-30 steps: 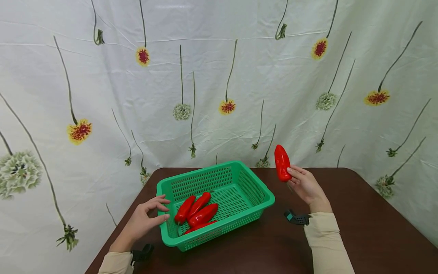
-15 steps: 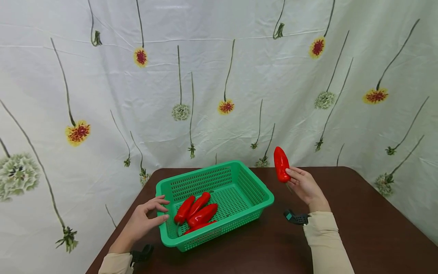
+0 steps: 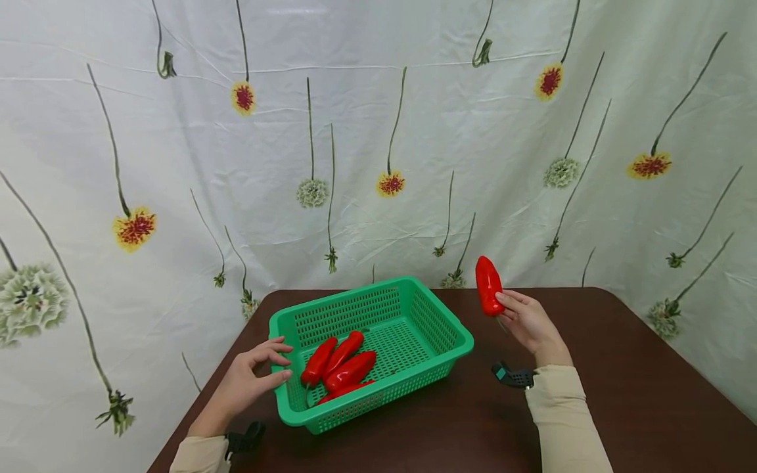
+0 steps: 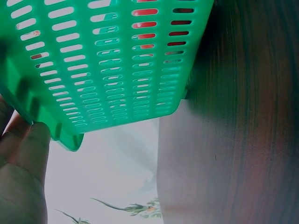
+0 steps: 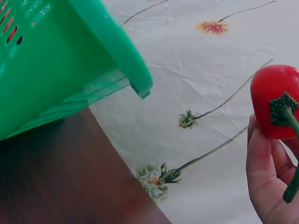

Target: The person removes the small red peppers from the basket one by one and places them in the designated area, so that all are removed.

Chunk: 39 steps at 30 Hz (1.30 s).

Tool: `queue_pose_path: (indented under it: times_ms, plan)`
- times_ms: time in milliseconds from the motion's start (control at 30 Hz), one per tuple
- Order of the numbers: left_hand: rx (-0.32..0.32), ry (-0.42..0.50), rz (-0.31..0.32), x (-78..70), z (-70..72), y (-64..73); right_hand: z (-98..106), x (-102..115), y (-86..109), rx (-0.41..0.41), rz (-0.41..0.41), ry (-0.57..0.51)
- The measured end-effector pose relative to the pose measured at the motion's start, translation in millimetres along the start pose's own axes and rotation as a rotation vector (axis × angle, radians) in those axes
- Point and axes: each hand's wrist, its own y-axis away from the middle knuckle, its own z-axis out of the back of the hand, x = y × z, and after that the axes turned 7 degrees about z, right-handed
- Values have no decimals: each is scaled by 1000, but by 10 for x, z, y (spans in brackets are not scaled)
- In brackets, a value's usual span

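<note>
My right hand [image 3: 532,323] pinches a glossy red pepper [image 3: 488,286] between thumb and fingers above the table, right of the green basket [image 3: 408,389]. The pepper's tip points up; in the right wrist view its green stem [image 5: 293,122] hangs downward past the fingers. Several red peppers [image 3: 351,371] lie in the left half of the basket. At the basket's left end, my left hand [image 3: 245,380] has its fingers relaxed, with fingertips at the rim. The left wrist view shows those fingers [image 4: 36,147] against the rim's outer edge.
The dark brown table [image 3: 627,387] carries the basket left of centre. Behind it hangs a pale cloth [image 3: 449,131] printed with flowers. Black straps [image 3: 513,377] sit on both wrists, below the beige sleeves [image 3: 564,420].
My right hand and the pepper have dipped very slightly. The left hand, the basket and the peppers in it keep their places; the head view has shifted a little.
</note>
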Motion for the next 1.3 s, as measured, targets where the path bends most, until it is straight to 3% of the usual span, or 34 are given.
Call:
queue_pose_path:
  times_ms: [667, 1300]
  plan:
    - [1, -42, 35, 35, 4, -26, 105, -133, -56, -83, -88, 89]
    - [-1, -63, 51, 41, 1, -25, 93, -147, -47, -112, -94, 111]
